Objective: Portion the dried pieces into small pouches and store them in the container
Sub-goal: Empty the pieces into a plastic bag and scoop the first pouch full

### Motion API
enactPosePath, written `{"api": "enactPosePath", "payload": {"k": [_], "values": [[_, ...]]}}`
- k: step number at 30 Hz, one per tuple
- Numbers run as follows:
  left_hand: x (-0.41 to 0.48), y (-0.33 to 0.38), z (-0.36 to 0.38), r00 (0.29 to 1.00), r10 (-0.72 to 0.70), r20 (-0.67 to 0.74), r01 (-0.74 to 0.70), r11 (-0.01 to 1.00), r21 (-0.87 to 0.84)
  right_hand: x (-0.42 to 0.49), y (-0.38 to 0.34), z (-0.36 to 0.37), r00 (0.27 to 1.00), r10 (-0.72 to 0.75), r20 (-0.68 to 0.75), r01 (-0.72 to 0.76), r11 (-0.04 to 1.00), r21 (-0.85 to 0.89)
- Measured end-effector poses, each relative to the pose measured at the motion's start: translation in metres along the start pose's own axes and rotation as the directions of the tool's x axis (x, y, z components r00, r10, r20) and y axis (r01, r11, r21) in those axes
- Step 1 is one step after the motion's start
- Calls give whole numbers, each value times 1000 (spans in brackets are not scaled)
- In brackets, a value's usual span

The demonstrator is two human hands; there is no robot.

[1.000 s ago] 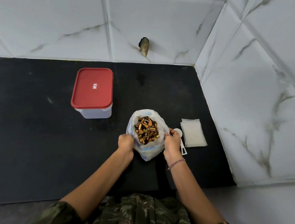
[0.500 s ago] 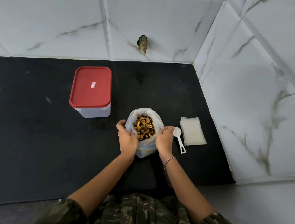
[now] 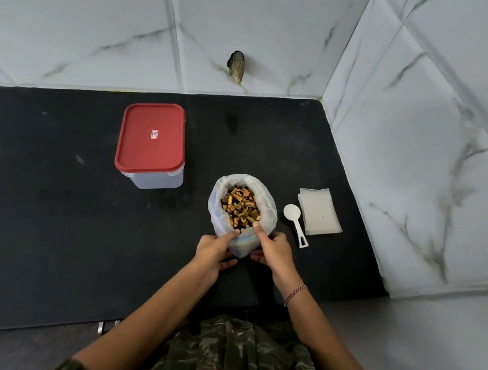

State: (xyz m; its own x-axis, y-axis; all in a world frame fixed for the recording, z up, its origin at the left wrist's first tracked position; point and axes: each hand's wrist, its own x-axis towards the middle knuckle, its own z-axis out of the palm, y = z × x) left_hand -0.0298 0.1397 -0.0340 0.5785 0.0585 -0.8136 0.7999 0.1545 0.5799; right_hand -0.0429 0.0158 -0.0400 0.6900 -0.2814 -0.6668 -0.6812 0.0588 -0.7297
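— What are the hands doing?
— Both are clamped on the near side of a white translucent plastic bag (image 3: 214, 212). The left hand (image 3: 214, 250) grips the lower near wall with its thumb on the plastic. The right hand (image 3: 274, 250) pinches the rim, thumb hooked over the edge.
— And the dried pieces?
— The orange-brown dried pieces (image 3: 240, 207) fill the open bag, which stands on the black stone counter (image 3: 51, 208).
— What lies around it?
— Just to the right, a small white plastic scoop (image 3: 294, 224) lies flat. Just beside that is a stack of flat white pouches (image 3: 320, 211). Left and farther back stands a rectangular clear plastic container with a red lid (image 3: 152, 141), lid on, near the white marble-tiled wall (image 3: 103, 16).
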Motion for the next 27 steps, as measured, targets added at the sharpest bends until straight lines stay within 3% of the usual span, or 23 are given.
{"api": "enactPosePath", "payload": {"k": [6, 9, 14, 21, 27], "values": [[-5, 1, -7, 999, 29, 39, -21, 980, -197, -5, -5, -7, 973, 112, 201, -169, 940, 297], [-9, 0, -7, 997, 70, 18, -63, 963, -263, -11, -5, -2, 978, 99, 185, -157, 928, 339], [-14, -2, 0, 995, 101, -6, -95, 906, -413, -16, -8, -1, 966, 188, 175, -215, 965, 150], [-11, -7, 0, 988, 139, 67, -81, 840, -536, -17, -15, 0, 973, 168, 161, -226, 848, 479], [3, -4, 1, 996, 56, 67, -8, 825, -566, -9, -4, 4, 964, 179, 195, -263, 717, 645]]}}
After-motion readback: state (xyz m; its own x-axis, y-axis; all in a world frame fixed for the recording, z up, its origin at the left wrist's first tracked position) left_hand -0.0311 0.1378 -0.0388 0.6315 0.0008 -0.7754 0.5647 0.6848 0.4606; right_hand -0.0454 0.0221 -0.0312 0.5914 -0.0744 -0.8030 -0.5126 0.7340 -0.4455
